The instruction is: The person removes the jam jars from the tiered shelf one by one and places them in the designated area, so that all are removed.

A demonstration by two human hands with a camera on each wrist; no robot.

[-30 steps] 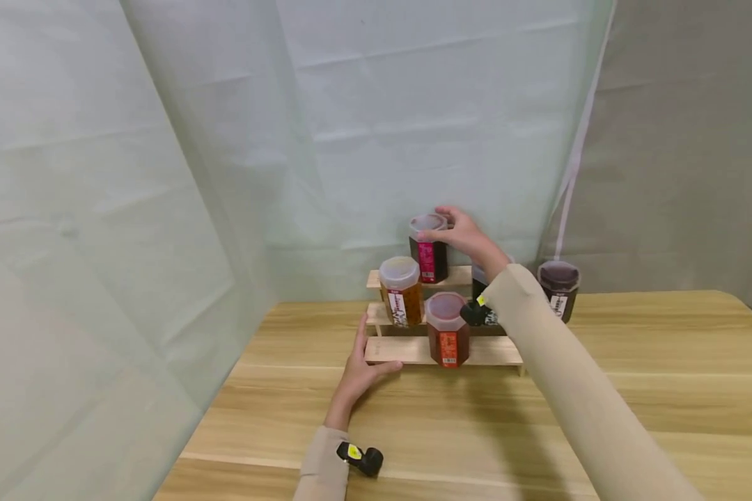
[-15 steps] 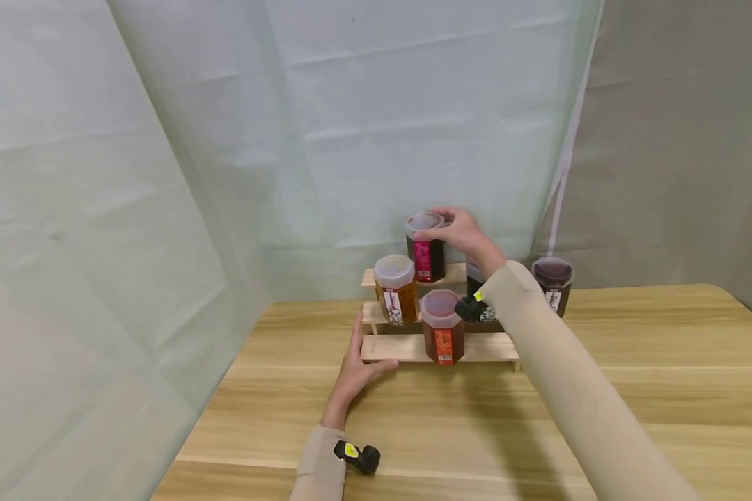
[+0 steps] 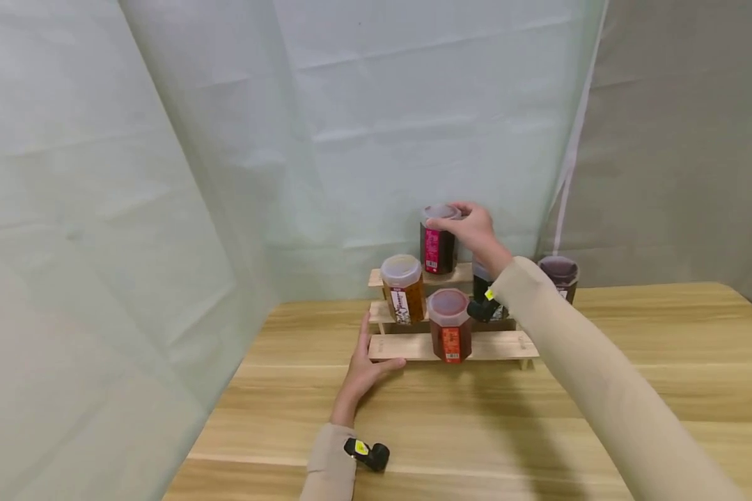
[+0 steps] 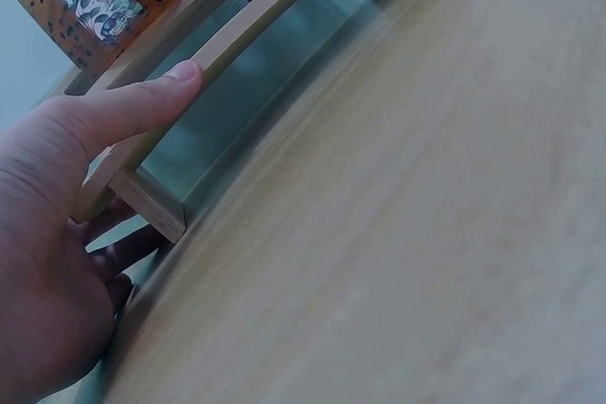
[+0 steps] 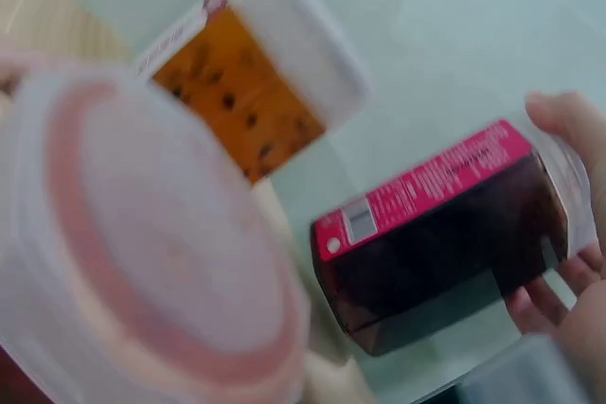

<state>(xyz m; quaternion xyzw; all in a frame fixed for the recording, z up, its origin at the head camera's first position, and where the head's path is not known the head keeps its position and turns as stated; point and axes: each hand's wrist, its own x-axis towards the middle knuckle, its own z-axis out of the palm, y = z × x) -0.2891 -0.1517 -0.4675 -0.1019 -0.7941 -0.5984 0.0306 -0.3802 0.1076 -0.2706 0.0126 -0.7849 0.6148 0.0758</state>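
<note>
My right hand (image 3: 476,226) grips a dark jar with a pink label (image 3: 435,252) near its clear lid, thumb in front and fingers behind. It is at the top step of a wooden three-step rack (image 3: 407,346); whether its base touches the step I cannot tell. My left hand (image 3: 362,372) holds the rack's lower left end. In the left wrist view the thumb lies on the bottom step's edge, while fingers curl behind the leg. An amber jar (image 3: 407,300) stands on the middle step's left, and a red-labelled jar (image 3: 440,337) on the bottom step.
Partly hidden by my right wrist, another dark jar (image 3: 481,287) stands at the rack's right side. One more dark jar (image 3: 558,270) is farther right, behind my sleeve. A pale cloth wall (image 3: 376,139) rises close behind the rack on the wooden table (image 3: 276,390).
Over the last half second the pink-labelled jar has shifted right and slightly up in my right hand. My left hand keeps its place on the rack, and the other jars stay put.
</note>
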